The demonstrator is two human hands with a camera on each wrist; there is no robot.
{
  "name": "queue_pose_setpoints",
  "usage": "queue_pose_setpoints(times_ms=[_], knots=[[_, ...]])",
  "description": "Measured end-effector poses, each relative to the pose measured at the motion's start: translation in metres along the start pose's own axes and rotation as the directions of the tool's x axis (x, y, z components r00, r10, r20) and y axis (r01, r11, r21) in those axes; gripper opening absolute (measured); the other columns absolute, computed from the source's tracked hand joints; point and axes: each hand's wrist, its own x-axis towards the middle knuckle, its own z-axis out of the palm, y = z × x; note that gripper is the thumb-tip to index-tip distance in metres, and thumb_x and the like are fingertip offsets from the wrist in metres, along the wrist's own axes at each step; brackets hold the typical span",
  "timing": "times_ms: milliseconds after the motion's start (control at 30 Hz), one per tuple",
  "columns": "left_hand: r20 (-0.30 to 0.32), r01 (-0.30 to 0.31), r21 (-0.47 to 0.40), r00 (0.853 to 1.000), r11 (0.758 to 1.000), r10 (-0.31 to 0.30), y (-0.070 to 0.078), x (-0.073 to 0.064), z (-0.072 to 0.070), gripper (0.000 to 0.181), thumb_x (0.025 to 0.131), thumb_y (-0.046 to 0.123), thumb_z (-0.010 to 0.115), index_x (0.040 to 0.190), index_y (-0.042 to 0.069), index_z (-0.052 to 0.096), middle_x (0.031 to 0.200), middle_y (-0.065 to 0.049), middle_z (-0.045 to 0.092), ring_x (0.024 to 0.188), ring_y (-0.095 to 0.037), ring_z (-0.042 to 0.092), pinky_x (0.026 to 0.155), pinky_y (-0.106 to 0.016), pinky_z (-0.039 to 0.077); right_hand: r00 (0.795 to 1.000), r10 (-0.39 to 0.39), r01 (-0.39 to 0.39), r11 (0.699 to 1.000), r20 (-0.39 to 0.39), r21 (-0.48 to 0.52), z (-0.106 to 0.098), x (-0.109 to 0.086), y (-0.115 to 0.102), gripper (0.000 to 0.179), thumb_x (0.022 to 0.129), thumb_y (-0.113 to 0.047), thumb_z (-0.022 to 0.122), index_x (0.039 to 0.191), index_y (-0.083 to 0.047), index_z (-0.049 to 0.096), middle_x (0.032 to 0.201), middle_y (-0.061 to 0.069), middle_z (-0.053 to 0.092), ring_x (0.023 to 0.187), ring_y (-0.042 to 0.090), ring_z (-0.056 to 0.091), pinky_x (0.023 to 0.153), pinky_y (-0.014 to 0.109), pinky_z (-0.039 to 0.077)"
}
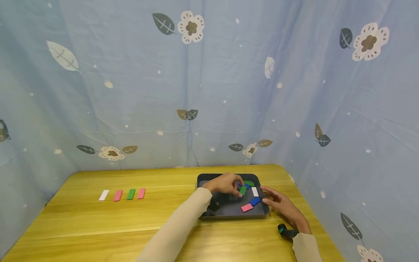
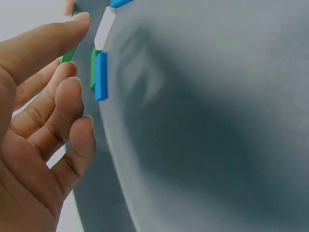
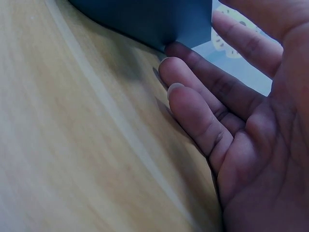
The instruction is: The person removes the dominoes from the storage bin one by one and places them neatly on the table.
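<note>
Over the dark grey tray (image 1: 226, 217), my left hand (image 1: 226, 183) pinches a green tile (image 1: 243, 190) between thumb and fingertips. In the left wrist view, that green tile (image 2: 69, 55) is partly hidden behind the fingers. Below and beside it in the tray lie a blue tile (image 2: 101, 76), another green tile (image 1: 250, 183), a white tile (image 1: 255, 191), a second blue tile (image 1: 254, 201) and a pink tile (image 1: 247, 207). My right hand (image 1: 285, 208) is at the tray's right side, its relaxed fingers against the outer wall (image 3: 145, 21).
Left of the tray, a spaced row on the wooden table (image 1: 98, 225) holds a white tile (image 1: 104, 195), a pink tile (image 1: 118, 195), a green tile (image 1: 131, 194) and another pink tile (image 1: 141, 193). A patterned curtain (image 1: 222, 91) hangs behind and along the right side.
</note>
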Motion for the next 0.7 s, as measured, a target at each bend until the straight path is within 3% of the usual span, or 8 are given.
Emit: queue_pose_setpoints(times_ms=[300,700], knots=[[-0.039,-0.028,-0.013,0.999,1.0,0.027,-0.001,-0.015,-0.019,0.045,0.089,0.021,0.084,0.129,0.009,0.067,0.077,0.003,0.064,0.065,-0.01,0.059,0.062,-0.023,0.048,1.0,-0.002,0.002,1.0,0.013,0.004,0.0,0.0,0.002,0.057,0.102,-0.034,0.067,0.155,-0.03,0.046,0.152,0.013,0.049,0.131,0.033,0.051,0.094,0.041,0.049],[-0.092,-0.078,0.005,0.993,0.997,0.078,-0.004,-0.046,-0.04,0.044,0.09,0.019,0.083,0.129,0.008,0.066,0.077,0.001,0.064,0.065,-0.01,0.058,0.064,-0.023,0.048,1.0,-0.006,0.006,1.0,0.02,-0.005,0.0,-0.002,0.002,0.06,0.102,-0.035,0.067,0.157,-0.027,0.044,0.152,0.015,0.048,0.134,0.035,0.05,0.099,0.043,0.049]])
